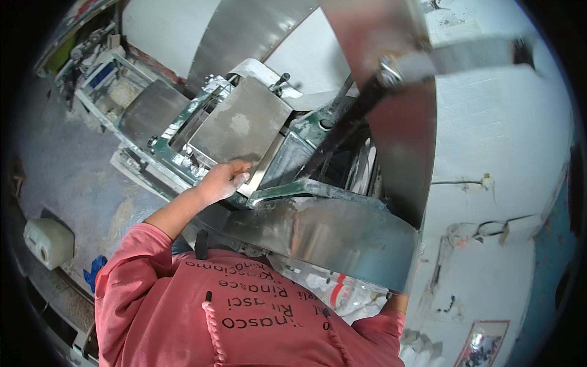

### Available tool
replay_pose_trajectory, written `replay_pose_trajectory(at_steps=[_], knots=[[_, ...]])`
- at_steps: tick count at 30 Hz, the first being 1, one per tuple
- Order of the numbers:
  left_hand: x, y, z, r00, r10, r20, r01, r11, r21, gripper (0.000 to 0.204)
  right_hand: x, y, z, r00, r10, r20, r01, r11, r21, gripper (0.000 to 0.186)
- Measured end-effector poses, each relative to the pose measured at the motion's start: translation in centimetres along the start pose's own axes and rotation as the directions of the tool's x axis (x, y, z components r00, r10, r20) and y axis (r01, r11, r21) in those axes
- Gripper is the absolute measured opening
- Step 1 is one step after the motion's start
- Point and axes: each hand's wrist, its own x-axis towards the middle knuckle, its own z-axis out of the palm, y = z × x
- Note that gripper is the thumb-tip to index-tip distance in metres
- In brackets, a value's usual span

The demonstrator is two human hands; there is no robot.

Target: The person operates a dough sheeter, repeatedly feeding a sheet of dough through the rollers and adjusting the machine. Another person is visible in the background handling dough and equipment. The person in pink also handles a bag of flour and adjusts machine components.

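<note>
My left hand (227, 180) is at the near edge of a flat steel cover plate (241, 119) on a green-framed machine (287, 160). Its fingers rest by the plate's edge, the thumb apart from them, and nothing shows between them. White powder marks the hand, the plate and the frame. To the right, a curved sheet-metal guard (342, 235) wraps round the machine's near side. My right forearm (397, 303) reaches down behind this guard's right end, so my right hand is out of sight.
A dark bar (348, 122) with a bolted joint slants over the machine's opening. Tall steel sheeting (397, 110) rises on the right. At left, a conveyor-like frame (153, 110) extends away, and a pale plastic jug (49, 243) stands on the floor. Plastic bags (354, 300) lie below the guard.
</note>
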Motion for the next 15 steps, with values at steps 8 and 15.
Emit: replay_pose_trajectory(at_steps=[8,15], knots=[[4.7,-2.1,-2.3,0.941,0.308,0.142,-0.321,0.944,0.077,0.027,-13.2,-21.5,6.3,0.868,-0.337,-0.365,0.171,0.892,-0.417,0.025],[7.9,-3.8,-3.1,0.794,0.412,0.447,-0.461,0.887,0.001,0.028,-19.4,-26.9,19.0,0.903,-0.421,-0.087,0.207,0.603,-0.770,0.028]])
